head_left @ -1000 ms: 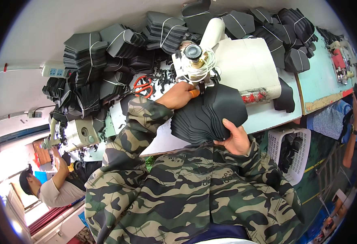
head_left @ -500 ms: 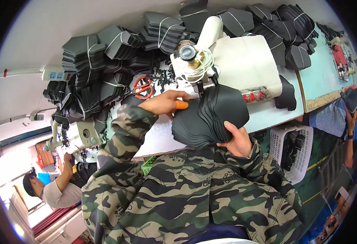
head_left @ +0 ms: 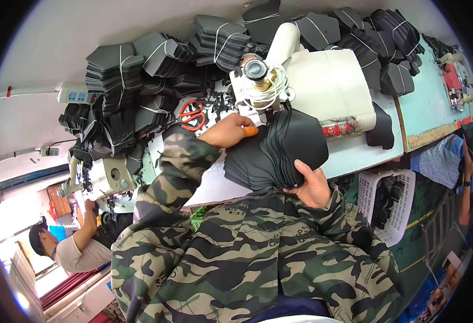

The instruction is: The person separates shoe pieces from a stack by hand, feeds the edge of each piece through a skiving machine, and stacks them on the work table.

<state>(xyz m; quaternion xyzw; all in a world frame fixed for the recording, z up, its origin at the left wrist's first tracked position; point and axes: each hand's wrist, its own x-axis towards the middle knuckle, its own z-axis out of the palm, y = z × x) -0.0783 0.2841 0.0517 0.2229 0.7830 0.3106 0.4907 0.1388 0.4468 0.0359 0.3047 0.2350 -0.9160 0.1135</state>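
Observation:
A fanned stack of black, flat cut pieces (head_left: 301, 141) lies under the head of a cream sewing machine (head_left: 330, 81). At the stack's upper left edge, close to the machine's needle area, is my left hand (head_left: 230, 131). Its fingers are bent and closed on the edge of the black pieces, partly hidden, and an orange cover (head_left: 251, 131) shows at a fingertip. My right hand (head_left: 313, 185) grips the stack's lower right edge, thumb on top and fingers underneath. Orange-handled scissors (head_left: 192, 115) lie left of the machine among black scraps.
Banded bundles of black pieces (head_left: 114, 67) are piled along the back. A white basket (head_left: 404, 210) with black pieces stands below the table's right side. Another person (head_left: 80, 250) works at a machine (head_left: 110, 176) on the left; a further person's arm (head_left: 466, 199) shows at the right.
My left hand has moved up and right, closer to the machine's needle area. The black pieces have shifted slightly under the machine head. My right hand keeps its grip.

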